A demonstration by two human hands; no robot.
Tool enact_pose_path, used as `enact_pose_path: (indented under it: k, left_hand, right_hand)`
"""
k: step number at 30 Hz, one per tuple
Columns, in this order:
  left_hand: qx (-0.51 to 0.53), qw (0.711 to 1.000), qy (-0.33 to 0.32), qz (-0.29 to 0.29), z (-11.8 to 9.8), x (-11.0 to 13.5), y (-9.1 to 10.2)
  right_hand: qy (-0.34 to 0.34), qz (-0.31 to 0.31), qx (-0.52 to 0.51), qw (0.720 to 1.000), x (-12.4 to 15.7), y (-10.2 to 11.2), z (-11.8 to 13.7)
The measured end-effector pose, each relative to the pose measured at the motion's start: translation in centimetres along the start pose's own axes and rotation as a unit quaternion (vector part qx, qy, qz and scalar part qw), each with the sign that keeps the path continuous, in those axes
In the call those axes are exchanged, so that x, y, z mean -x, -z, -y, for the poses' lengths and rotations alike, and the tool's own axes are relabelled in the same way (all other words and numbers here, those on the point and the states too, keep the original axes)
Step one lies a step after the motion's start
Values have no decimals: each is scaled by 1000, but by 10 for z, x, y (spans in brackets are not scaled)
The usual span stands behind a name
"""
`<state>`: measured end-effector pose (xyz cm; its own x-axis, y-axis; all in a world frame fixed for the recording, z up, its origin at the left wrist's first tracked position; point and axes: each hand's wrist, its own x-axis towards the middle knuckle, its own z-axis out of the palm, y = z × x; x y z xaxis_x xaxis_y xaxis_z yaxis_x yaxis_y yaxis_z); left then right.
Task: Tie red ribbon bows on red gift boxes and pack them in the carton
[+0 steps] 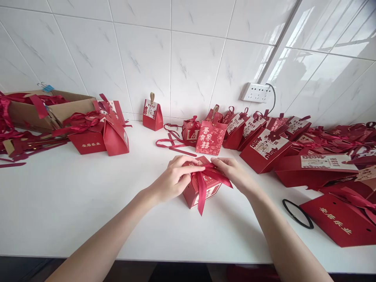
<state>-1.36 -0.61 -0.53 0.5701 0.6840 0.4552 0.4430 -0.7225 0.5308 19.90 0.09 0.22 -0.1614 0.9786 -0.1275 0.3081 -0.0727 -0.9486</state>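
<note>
A small red gift box point(192, 200) with a white-and-red printed front stands on the white table in front of me. A red satin ribbon point(201, 192) is tied in a bow on its top, with tails hanging over the front and to the right. My left hand point(176, 176) is at the left of the bow, fingers bent and closed on the ribbon, the index finger lying across the knot. On the other side, my right hand point(233, 171) pinches the ribbon between thumb and fingers. Part of the box top is hidden beneath the fingers.
Behind the box are a red printed bag point(210, 138) and loose ribbon strips point(169, 143). Several red boxes point(266, 150) crowd the right side. A black ring point(297, 214) lies near them. At left are a cardboard box point(69, 105) of ribbons and more red boxes point(88, 141). A power strip point(257, 93) is on the wall.
</note>
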Motion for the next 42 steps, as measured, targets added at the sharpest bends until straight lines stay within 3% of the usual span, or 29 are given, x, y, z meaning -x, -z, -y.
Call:
enact_pose_path:
  k: [2, 5, 14, 17, 23, 25, 31, 35, 42]
  left_hand:
    - [-2, 999, 17, -36, -3, 0, 0]
    - [-21, 991, 104, -84, -6, -1, 5]
    - [-73, 956, 282, -28, -12, 1, 19]
    - [-32, 957, 286, -25, -11, 0, 17]
    - [38, 960, 257, -100, -5, -2, 17]
    - [73, 958, 267, -75, -3, -1, 22]
    - [203, 924, 310, 98, -2, 1, 48]
    - [249, 908, 308, 133, -9, 0, 54]
    - [147, 937, 263, 177, -24, 5, 43]
  right_hand:
    - [15, 18, -34, 999, -1, 2, -2]
    - [31, 63, -94, 993, -2, 6, -3]
    - [14, 107, -169, 980, -5, 6, -5]
    - [11, 125, -180, 976, -5, 6, -6]
    - [-7, 208, -174, 962, 1, 4, -3]
    - [-7, 220, -165, 961, 3, 4, -1]
    - [-6, 237, -160, 958, 2, 5, -1]
    - [-2, 234, -162, 959, 2, 6, -2]
    - [17, 228, -146, 963, 1, 6, -2]
